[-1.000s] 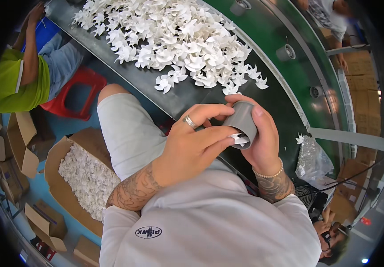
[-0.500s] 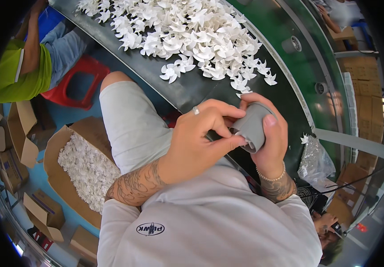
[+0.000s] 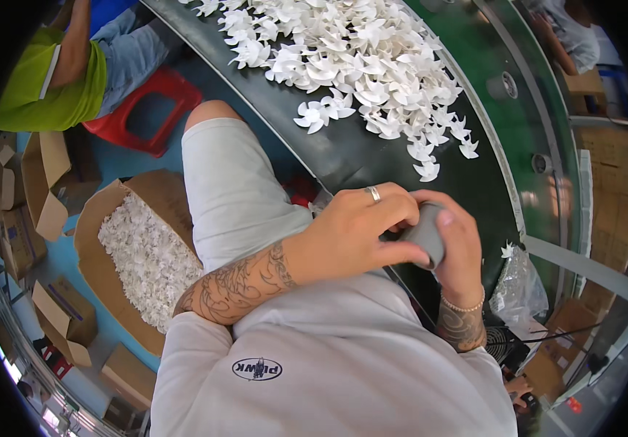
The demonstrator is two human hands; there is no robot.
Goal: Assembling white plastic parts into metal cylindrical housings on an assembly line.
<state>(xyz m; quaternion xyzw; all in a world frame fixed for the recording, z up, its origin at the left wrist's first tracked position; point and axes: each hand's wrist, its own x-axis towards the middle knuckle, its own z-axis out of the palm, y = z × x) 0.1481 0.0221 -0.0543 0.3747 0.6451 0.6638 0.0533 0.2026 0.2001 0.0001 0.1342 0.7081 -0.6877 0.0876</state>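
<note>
Gripping a small grey cylinder (image 3: 428, 234) between them, both hands are closed on it: the right hand (image 3: 461, 244) cups it from behind while the left hand (image 3: 361, 233) pinches its front, above the table (image 3: 343, 156) edge, near the white pinwheel parts (image 3: 358, 65).

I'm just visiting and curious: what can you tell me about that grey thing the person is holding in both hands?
The grey piece is a small rounded part, like a short cylinder or cup, matte and plastic-looking. Mostly covered, it shows only between the fingers. The right hand cups it from behind; the left hand presses on its front. It is held above the dark belt, near the pile of white pinwheel-shaped pieces.
</note>
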